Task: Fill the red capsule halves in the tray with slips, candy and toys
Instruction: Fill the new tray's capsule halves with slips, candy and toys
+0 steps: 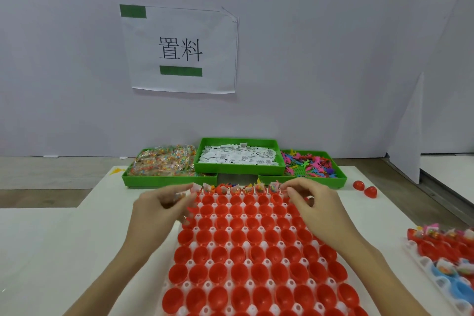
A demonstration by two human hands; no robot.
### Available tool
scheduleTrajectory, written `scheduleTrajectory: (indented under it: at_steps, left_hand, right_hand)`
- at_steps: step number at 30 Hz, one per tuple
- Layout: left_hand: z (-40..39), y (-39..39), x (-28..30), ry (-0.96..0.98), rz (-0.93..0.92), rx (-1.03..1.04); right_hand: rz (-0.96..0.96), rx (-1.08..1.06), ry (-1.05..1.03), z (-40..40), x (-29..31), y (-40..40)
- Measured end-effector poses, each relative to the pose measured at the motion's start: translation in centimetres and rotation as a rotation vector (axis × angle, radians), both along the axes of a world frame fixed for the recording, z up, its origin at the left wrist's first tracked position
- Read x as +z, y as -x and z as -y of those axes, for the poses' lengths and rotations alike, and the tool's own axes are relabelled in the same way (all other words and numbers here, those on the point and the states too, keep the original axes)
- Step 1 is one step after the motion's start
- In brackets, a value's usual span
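Centrally, both hands work at the far row of the white moulded plastic tray (246, 263). The left hand (156, 209) has its fingers curled around what looks like a few small crinkly candy packets, blurred; the right hand (311, 201) pinches thumb and fingertips together at the row's right end, though what it holds cannot be made out.

The red hemispherical plastic capsule halves (259, 274) sit mouth-up in the tray's sockets; only the far row shows contents, and the rows nearer the person appear unfilled.

Handling, as a judgement: the halves are light, stiff and smooth, best left seated; the white printed paper slips (238, 156) are flimsy and need a fingertip pinch; the clear-wrapped multicoloured candy (164, 161) is slippery; the small flat coloured plastic toys (309, 165) are rigid and may tangle.

Each supply lies in its own green plastic bin (169, 180) beyond the tray.

On the wall, a white paper sign (179, 49) reads "置料"; the slips' print is too small to read.
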State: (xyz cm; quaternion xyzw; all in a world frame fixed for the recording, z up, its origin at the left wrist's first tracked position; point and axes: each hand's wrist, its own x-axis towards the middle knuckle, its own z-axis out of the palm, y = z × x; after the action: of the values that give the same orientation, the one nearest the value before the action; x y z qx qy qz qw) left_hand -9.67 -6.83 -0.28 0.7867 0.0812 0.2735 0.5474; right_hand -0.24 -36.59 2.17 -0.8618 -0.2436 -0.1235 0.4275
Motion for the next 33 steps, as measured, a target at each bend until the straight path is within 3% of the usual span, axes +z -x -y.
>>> scheduleTrajectory:
  at_steps: [8, 11, 15, 21, 28, 33]
  left_hand:
    - [0.4, 3.2, -0.7, 0.214, 0.068, 0.009]
    - [0.2, 2.9, -0.9, 0.175, 0.005, 0.029]
    - [0.3, 2.8, -1.2, 0.266, -0.065, 0.021]
    - [-0.7, 2.9, -0.9, 0.404, -0.056, -0.004]
    - [-0.6, 2.8, -1.2, 0.392, -0.075, -0.003]
    - [0.2, 3.3, -0.3, 0.245, -0.045, -0.004]
  right_hand:
    - [0.119, -0.055, 0.199, -4.6, 2.2, -6.7]
    - [0.085, -0.049, 0.351, -5.9, 2.4, -10.2]
    - [0.030, -0.025, 0.489, -6.9, 1.8, -12.9]
    - [-0.117, -0.013, 0.503, -7.9, 2.4, -14.5]
    - [-0.225, -0.035, 0.480, -8.8, 2.4, -15.7]
    - [-0.204, -0.050, 0.244, -8.1, 2.4, -14.8]
